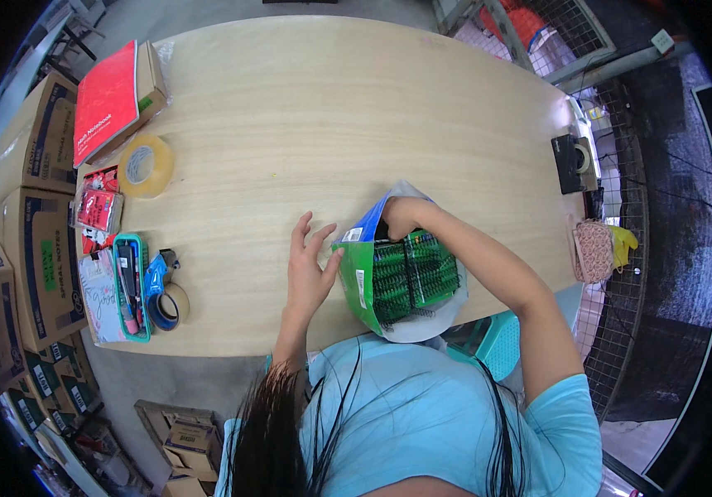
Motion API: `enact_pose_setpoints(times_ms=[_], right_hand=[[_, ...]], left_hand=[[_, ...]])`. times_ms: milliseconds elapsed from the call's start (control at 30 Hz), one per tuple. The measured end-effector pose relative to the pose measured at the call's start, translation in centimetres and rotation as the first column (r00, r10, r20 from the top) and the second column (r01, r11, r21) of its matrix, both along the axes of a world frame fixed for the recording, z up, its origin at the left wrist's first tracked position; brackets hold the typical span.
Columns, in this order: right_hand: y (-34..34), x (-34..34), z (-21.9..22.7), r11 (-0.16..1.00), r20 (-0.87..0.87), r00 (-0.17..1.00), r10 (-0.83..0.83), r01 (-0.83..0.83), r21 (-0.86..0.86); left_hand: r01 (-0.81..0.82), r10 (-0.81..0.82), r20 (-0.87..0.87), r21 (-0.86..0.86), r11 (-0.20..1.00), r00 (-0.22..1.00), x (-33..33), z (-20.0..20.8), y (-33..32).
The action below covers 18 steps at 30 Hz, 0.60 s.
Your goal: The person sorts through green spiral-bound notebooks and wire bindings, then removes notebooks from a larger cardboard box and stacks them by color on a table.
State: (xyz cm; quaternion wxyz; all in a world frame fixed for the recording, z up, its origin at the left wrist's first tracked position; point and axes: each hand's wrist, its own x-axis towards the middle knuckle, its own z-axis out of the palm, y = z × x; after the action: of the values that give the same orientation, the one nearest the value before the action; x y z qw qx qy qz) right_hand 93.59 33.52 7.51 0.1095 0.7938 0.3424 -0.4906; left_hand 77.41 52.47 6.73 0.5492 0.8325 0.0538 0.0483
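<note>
A clear, green and blue plastic bag stands at the table's near edge, close to my body. Inside it are several green spiral notebooks with black wire coils, and a dark band runs across them. My right hand reaches into the far end of the bag from the right. Its fingers are hidden among the plastic and the notebooks. Just left of the bag, my left hand is raised over the table with fingers apart and nothing in them. Its thumb is close to the bag's green side; whether they touch I cannot tell.
On the table's left lie a red notebook on a box, a roll of clear tape, red packets, a teal tray of pens and a smaller tape roll. Cartons stack beyond. A pink woven pouch sits right.
</note>
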Motion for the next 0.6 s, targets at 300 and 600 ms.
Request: enact_pose_setpoints(times_ms=[300,600], right_hand=[[-1.5,-2.9,2.1,0.961,0.334,0.933,-0.133,0.039,0.275],[-1.8,-1.7,3.7,0.983,0.158,0.984,-0.087,0.059,0.175]], left_hand=[[0.002,-0.003,-0.032,-0.014,1.000,0.999,1.1,-0.5,0.2],[-0.010,0.010,-0.028,0.010,1.000,1.000,2.0,-1.1,0.7]])
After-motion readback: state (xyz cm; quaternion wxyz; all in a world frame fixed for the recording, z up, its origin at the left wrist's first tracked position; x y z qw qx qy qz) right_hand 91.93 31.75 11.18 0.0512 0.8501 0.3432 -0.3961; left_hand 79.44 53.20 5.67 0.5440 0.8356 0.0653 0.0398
